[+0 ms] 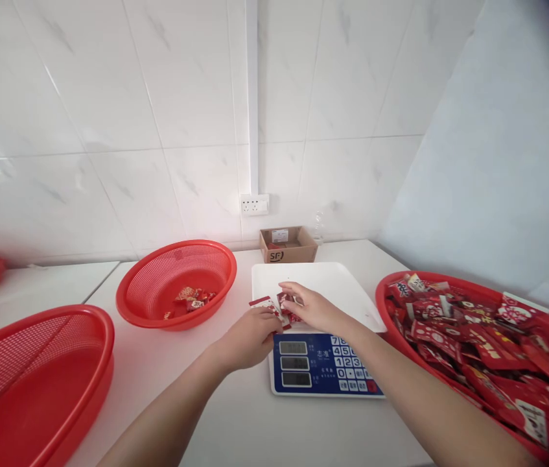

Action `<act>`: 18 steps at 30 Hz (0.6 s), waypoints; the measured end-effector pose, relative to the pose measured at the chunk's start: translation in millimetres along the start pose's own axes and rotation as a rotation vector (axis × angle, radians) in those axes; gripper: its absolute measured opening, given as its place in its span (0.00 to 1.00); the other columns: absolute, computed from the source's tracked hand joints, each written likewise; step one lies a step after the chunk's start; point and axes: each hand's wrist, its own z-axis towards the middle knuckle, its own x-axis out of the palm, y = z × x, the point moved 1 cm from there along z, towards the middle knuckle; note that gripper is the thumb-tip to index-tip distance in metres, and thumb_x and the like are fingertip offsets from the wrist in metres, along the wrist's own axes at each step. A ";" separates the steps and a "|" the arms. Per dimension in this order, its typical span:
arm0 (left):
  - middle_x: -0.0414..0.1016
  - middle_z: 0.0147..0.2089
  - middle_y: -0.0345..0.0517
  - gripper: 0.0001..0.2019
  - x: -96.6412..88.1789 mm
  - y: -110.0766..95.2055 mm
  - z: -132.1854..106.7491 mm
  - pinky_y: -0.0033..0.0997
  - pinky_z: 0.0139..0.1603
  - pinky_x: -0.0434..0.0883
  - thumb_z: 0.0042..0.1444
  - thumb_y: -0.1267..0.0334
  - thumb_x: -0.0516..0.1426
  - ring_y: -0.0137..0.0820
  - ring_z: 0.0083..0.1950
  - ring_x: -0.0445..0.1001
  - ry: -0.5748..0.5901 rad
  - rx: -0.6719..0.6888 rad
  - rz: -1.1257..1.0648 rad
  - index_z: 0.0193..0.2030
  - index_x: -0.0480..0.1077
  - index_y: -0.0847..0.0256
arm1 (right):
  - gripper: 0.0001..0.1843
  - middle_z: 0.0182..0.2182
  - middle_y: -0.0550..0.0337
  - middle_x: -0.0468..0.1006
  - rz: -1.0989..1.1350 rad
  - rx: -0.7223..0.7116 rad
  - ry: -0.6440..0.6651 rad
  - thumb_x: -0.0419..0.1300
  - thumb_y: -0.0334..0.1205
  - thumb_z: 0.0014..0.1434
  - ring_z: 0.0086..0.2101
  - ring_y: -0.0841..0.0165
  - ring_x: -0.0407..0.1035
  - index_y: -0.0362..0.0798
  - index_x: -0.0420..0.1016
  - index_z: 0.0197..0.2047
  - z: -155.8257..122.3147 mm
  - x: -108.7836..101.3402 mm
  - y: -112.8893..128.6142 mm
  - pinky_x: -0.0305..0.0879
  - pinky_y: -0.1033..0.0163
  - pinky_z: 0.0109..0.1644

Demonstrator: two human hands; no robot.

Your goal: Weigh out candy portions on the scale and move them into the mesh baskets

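Observation:
A weighing scale with a white tray [332, 285] and a blue keypad panel [325, 366] stands on the white counter. At the tray's front left edge lie several small red candy packets [281, 307]. My left hand [249, 337] is closed, pinching packets at that edge. My right hand [310, 306] lies curled over the same small pile, fingers on the packets.
A large red basket [541, 324] heaped with red packets sits at the right. A red mesh basket [177, 272] holding a few packets stands left of the scale. Another red basket [35, 383] sits at the near left. A small cardboard box [288, 245] rests against the tiled wall.

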 end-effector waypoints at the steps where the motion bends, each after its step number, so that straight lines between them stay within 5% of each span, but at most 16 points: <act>1: 0.78 0.41 0.46 0.17 -1.9 1.3 -2.0 0.34 0.50 0.69 0.49 0.80 0.50 0.35 0.46 0.74 -0.008 -0.001 -0.013 0.38 0.74 0.60 | 0.23 0.58 0.54 0.70 -0.023 -0.014 0.026 0.54 0.41 0.60 0.56 0.65 0.65 0.51 0.64 0.59 -3.6 1.0 1.3 0.61 0.57 0.60; 7: 0.77 0.38 0.45 0.20 -2.7 5.2 -5.4 0.32 0.45 0.70 0.45 0.83 0.48 0.34 0.43 0.73 -0.064 -0.011 -0.044 0.37 0.73 0.60 | 0.23 0.56 0.51 0.71 -0.250 -0.005 0.040 0.54 0.36 0.59 0.55 0.60 0.65 0.48 0.68 0.58 -27.2 -4.2 1.9 0.59 0.53 0.60; 14: 0.78 0.40 0.46 0.18 4.3 2.7 0.0 0.36 0.49 0.70 0.48 0.82 0.49 0.34 0.44 0.74 -0.142 0.012 -0.064 0.38 0.73 0.60 | 0.20 0.53 0.53 0.74 -0.189 -0.092 0.054 0.53 0.33 0.58 0.52 0.62 0.67 0.50 0.72 0.53 -38.2 -0.6 8.3 0.62 0.53 0.58; 18: 0.78 0.47 0.48 0.14 -2.5 -1.7 -20.7 0.41 0.56 0.69 0.57 0.74 0.50 0.36 0.53 0.73 -0.291 -0.030 -0.085 0.44 0.72 0.58 | 0.20 0.56 0.52 0.71 -0.264 -0.057 -0.107 0.54 0.40 0.59 0.56 0.60 0.64 0.50 0.71 0.55 -59.4 -33.0 -5.8 0.59 0.49 0.62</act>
